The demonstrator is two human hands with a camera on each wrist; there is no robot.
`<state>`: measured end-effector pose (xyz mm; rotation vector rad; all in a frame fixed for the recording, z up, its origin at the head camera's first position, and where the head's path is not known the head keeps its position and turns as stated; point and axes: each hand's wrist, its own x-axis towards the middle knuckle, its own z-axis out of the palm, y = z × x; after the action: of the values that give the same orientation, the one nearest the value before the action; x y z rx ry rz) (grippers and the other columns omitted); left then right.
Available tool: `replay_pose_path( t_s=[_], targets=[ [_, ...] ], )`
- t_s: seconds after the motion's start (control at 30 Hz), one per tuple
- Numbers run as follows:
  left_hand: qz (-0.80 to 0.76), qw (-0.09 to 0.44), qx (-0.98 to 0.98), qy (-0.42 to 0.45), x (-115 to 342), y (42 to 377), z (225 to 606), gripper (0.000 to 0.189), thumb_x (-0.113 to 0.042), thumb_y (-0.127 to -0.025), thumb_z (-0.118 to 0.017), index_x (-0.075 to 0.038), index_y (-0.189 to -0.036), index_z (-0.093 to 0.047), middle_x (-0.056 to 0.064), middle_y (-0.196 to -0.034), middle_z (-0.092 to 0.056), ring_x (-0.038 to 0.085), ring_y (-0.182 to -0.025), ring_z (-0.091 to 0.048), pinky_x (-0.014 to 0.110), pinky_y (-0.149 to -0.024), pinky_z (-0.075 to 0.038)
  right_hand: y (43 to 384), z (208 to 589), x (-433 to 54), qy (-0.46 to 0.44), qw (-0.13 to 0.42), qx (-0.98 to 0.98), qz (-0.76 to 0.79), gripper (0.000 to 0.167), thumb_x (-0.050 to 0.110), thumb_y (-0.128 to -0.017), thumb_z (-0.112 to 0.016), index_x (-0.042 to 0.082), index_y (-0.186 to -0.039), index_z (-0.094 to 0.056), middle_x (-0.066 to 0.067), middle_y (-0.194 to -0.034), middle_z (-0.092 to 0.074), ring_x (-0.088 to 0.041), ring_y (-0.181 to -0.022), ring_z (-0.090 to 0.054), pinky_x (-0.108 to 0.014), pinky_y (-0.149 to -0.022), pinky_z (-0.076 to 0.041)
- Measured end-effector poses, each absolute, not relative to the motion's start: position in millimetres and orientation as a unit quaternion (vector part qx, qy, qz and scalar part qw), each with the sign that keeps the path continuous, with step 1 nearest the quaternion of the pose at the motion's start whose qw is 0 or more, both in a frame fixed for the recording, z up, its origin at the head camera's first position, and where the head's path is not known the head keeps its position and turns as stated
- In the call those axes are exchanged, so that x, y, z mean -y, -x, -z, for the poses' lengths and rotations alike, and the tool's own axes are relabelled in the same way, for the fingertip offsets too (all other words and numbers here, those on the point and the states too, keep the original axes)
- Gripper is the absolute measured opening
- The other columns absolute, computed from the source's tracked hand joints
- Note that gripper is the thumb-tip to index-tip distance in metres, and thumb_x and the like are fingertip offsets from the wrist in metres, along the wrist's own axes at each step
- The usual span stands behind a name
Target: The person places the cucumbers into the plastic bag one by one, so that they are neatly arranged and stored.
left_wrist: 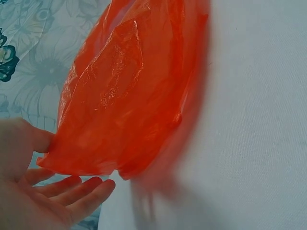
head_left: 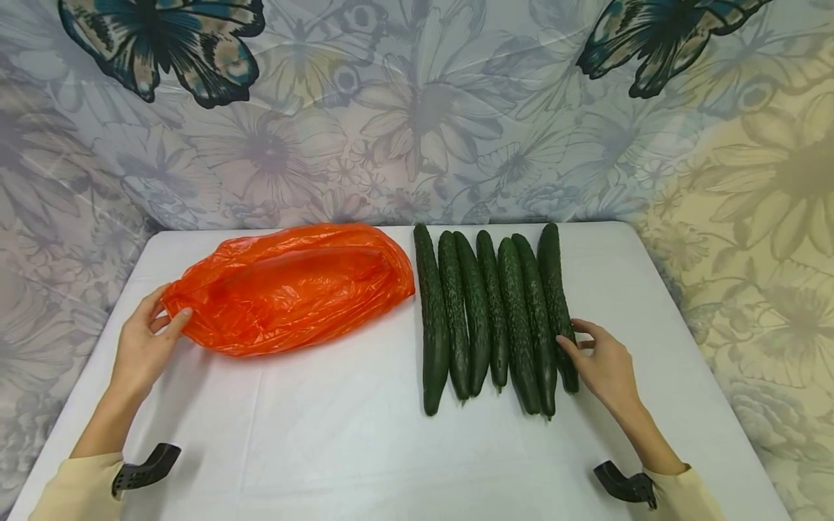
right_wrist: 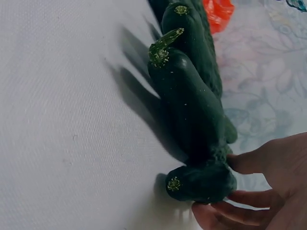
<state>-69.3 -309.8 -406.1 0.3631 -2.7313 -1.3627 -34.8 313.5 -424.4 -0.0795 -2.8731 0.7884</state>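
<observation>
An orange-red plastic bag (head_left: 293, 297) spreads over the left half of the table. My left hand (head_left: 145, 340) pinches its left end between thumb and index finger; in the left wrist view the other fingers (left_wrist: 91, 201) extend below the bag's edge. Right of the bag, several dark green cucumbers (head_left: 478, 311) lie side by side, lengthwise to me. My right hand (head_left: 606, 362) grips the rightmost cucumber (head_left: 554, 289) near its near end, thumb on its left side and fingers on its right. In the right wrist view that cucumber's end (right_wrist: 192, 184) lies beside a stemmed cucumber (right_wrist: 187, 96).
A white cloth covers the table (head_left: 339, 434). Behind it hangs a floral fabric backdrop (head_left: 430, 123) with large butterflies, which also drapes at both sides. A black strap mount sits on each wrist, over beige sleeves (head_left: 81, 485).
</observation>
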Motion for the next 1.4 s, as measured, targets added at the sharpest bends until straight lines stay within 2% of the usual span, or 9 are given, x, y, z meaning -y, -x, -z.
replay_pose_path(
  t_s=[0.1,0.17,0.63,0.77,0.97,1.17,1.3,1.37,1.4],
  targets=[
    [0.45,0.047,0.883,-0.123,310.5,67.7,406.2,0.06,-0.022,-0.101,-0.052,-0.004,-0.153,-0.029,0.033,-0.144,-0.041,-0.008,-0.095,-0.05,0.0,-0.069,-0.043,37.0,425.5,-313.6,0.02,0.073,0.963,-0.258,0.051,0.021,-0.091,-0.071,-0.011,-0.128,-0.056,-0.034,-0.111,-0.063,-0.045,-0.084,-0.067,-0.038,-0.048,-0.051],
    [0.454,0.054,0.881,-0.122,310.9,67.1,406.2,0.06,-0.021,-0.101,-0.053,-0.003,-0.153,-0.029,0.033,-0.144,-0.04,-0.014,-0.092,-0.046,0.0,-0.069,-0.043,38.5,426.3,-314.2,0.015,0.07,0.965,-0.253,0.054,0.021,-0.09,-0.073,-0.012,-0.128,-0.055,-0.034,-0.111,-0.064,-0.044,-0.083,-0.067,-0.042,-0.05,-0.052],
    [0.462,0.052,0.877,-0.124,309.5,65.1,406.2,0.059,-0.02,-0.101,-0.052,-0.003,-0.153,-0.029,0.033,-0.144,-0.04,-0.015,-0.091,-0.045,0.0,-0.071,-0.044,46.1,421.2,-318.7,0.038,-0.019,0.969,-0.242,0.058,0.024,-0.095,-0.064,-0.017,-0.133,-0.047,-0.039,-0.114,-0.059,-0.05,-0.093,-0.064,-0.048,-0.058,-0.056],
    [0.462,0.049,0.877,-0.124,310.3,65.7,406.7,0.059,-0.021,-0.101,-0.052,-0.004,-0.153,-0.03,0.033,-0.145,-0.04,-0.014,-0.092,-0.045,0.0,-0.071,-0.044,48.6,419.5,-326.4,0.061,-0.085,0.943,-0.316,0.063,0.028,-0.1,-0.055,-0.017,-0.14,-0.037,-0.041,-0.125,-0.052,-0.051,-0.107,-0.058,-0.046,-0.068,-0.057],
    [0.487,0.039,0.863,-0.129,311.3,68.3,405.9,0.06,-0.021,-0.101,-0.053,-0.004,-0.153,-0.029,0.033,-0.148,-0.035,-0.015,-0.09,-0.047,0.002,-0.072,-0.046,53.1,418.5,-339.5,0.101,-0.181,0.858,-0.47,0.066,0.033,-0.106,-0.04,-0.017,-0.147,-0.023,-0.038,-0.142,-0.038,-0.042,-0.117,-0.05,-0.029,-0.078,-0.057],
    [0.502,0.041,0.855,-0.126,310.7,69.5,408.0,0.059,-0.018,-0.101,-0.054,-0.001,-0.152,-0.031,0.024,-0.148,-0.04,-0.015,-0.09,-0.051,0.005,-0.072,-0.048,53.3,422.4,-344.2,0.123,-0.202,0.814,-0.531,0.068,0.033,-0.107,-0.034,-0.013,-0.151,-0.01,-0.038,-0.151,-0.021,-0.053,-0.137,-0.027,-0.021,-0.08,-0.055],
    [0.51,0.043,0.85,-0.127,310.5,68.5,409.2,0.058,-0.017,-0.1,-0.055,0.0,-0.151,-0.033,0.011,-0.145,-0.047,-0.015,-0.09,-0.052,0.004,-0.072,-0.048,51.9,425.6,-344.0,0.146,-0.189,0.785,-0.572,0.065,0.029,-0.106,-0.03,-0.017,-0.149,-0.01,-0.037,-0.153,-0.017,-0.018,-0.117,-0.059,-0.019,-0.079,-0.055],
    [0.511,0.043,0.849,-0.13,310.3,68.2,409.5,0.058,-0.017,-0.1,-0.056,0.0,-0.151,-0.034,0.006,-0.141,-0.049,-0.015,-0.09,-0.052,0.004,-0.072,-0.048,51.7,426.8,-343.5,0.156,-0.185,0.767,-0.595,0.067,0.03,-0.106,-0.032,-0.018,-0.148,-0.012,-0.036,-0.153,-0.015,0.002,-0.1,-0.059,-0.018,-0.079,-0.054],
    [0.509,0.043,0.85,-0.13,310.1,68.1,409.7,0.058,-0.017,-0.1,-0.056,0.0,-0.151,-0.034,0.006,-0.141,-0.049,-0.015,-0.09,-0.052,0.004,-0.072,-0.048,51.8,427.1,-343.3,0.159,-0.184,0.758,-0.605,0.068,0.031,-0.106,-0.035,-0.018,-0.148,-0.012,-0.035,-0.154,-0.012,0.003,-0.101,-0.058,-0.018,-0.08,-0.054]
  ],
)
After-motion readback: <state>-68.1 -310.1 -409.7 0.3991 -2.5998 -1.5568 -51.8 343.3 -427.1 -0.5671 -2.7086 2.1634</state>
